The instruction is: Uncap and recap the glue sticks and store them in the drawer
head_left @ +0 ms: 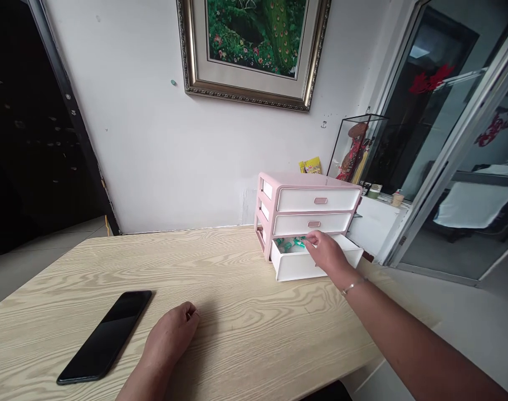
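A pink drawer unit [272, 220] with white drawers stands at the back right of the table. Its bottom drawer [298, 266] is pulled out, and small green-and-clear items [288, 245] of unclear kind lie inside. My right hand [327, 252] reaches over that drawer's front with fingertips pinched together among the green items. What is between those fingertips, if anything, is too small to make out. Curled into a loose fist, my left hand [172, 331] rests on the table with nothing visible in it. A black smartphone [107, 337] lies to its left.
The wooden table [237, 345] meets a white wall with a framed picture [248, 94] above. Yellow packets [311, 166] show behind the drawer unit's top. A glass case with a figurine [354, 150] stands behind right, beside a glass door [454, 223].
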`<state>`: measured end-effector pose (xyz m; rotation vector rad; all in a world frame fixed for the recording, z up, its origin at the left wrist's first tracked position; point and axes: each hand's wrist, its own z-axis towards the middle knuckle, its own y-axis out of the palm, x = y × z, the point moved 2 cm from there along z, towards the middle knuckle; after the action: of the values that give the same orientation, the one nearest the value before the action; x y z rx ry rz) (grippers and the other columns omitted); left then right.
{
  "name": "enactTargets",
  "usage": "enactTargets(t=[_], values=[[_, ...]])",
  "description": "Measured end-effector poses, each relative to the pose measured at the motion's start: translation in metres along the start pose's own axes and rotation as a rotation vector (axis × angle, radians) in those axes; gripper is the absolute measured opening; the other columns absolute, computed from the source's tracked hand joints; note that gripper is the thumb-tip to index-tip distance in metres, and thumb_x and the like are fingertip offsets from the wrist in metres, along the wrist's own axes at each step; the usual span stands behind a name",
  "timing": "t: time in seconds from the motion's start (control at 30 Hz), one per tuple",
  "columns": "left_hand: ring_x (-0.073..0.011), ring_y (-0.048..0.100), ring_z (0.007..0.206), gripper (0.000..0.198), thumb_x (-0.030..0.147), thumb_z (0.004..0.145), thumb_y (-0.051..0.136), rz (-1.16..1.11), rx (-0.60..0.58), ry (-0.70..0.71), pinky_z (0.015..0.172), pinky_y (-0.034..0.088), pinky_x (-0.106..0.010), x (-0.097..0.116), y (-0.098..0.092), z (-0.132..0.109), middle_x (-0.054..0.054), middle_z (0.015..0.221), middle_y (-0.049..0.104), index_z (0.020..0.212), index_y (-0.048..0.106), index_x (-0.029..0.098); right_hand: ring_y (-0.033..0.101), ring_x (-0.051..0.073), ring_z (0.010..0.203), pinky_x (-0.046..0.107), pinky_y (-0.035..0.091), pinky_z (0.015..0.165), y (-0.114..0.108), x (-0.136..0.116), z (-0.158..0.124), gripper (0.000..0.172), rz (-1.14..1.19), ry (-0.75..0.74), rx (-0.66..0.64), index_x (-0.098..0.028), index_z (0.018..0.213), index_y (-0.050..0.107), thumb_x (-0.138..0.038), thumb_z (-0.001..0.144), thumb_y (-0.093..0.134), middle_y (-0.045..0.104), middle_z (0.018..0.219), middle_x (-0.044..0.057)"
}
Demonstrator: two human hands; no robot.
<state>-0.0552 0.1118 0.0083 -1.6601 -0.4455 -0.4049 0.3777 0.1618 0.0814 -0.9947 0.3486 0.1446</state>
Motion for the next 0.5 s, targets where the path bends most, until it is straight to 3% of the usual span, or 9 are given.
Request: enactTargets(t=[0.13, 0.27, 0.37, 0.5], values=[[-0.0224, 0.063, 0.076, 0.026, 0.040, 0.091, 0.042, 0.010, -0.013, 0.002, 0.063, 0.034, -0.030, 0.001, 0.000, -0.002, -0.004, 0.080, 0.071, 0.080, 0.059, 0.024, 0.062, 0.028, 0.110, 0.042, 0.049, 0.097, 0.020, 0.024, -0.058, 0.054, 0.327, 0.187, 0.243, -0.021, 0.128, 0.057, -0.049, 0.082, 0.059, 0.064, 0.121, 0.012], [-0.0223, 0.063, 0.076, 0.025, 0.038, 0.091, 0.041, 0.034, -0.016, 0.009, 0.062, 0.034, -0.030, -0.001, 0.002, -0.001, -0.004, 0.080, 0.071, 0.081, 0.059, 0.024, 0.055, 0.035, 0.124, 0.046, 0.045, 0.104, 0.047, 0.039, -0.095, 0.084, 0.490, 0.443, 0.239, -0.015, 0.140, 0.044, -0.058, 0.071, 0.065, 0.053, 0.137, 0.021], [-0.0224, 0.063, 0.075, 0.026, 0.038, 0.092, 0.041, 0.058, -0.003, 0.021, 0.062, 0.033, -0.030, -0.005, 0.005, 0.001, -0.004, 0.079, 0.071, 0.080, 0.059, 0.024, 0.044, 0.039, 0.135, 0.048, 0.037, 0.111, 0.059, 0.037, -0.100, 0.100, 0.522, 0.541, 0.201, -0.010, 0.145, 0.036, -0.062, 0.065, 0.068, 0.044, 0.146, 0.025], [-0.0224, 0.064, 0.075, 0.027, 0.038, 0.092, 0.041, 0.054, -0.001, 0.045, 0.062, 0.032, -0.030, -0.007, 0.007, 0.003, -0.005, 0.079, 0.071, 0.081, 0.060, 0.023, 0.040, 0.038, 0.139, 0.046, 0.032, 0.116, 0.061, 0.019, -0.087, 0.105, 0.499, 0.531, 0.238, -0.011, 0.147, 0.030, -0.058, 0.063, 0.070, 0.042, 0.148, 0.023]])
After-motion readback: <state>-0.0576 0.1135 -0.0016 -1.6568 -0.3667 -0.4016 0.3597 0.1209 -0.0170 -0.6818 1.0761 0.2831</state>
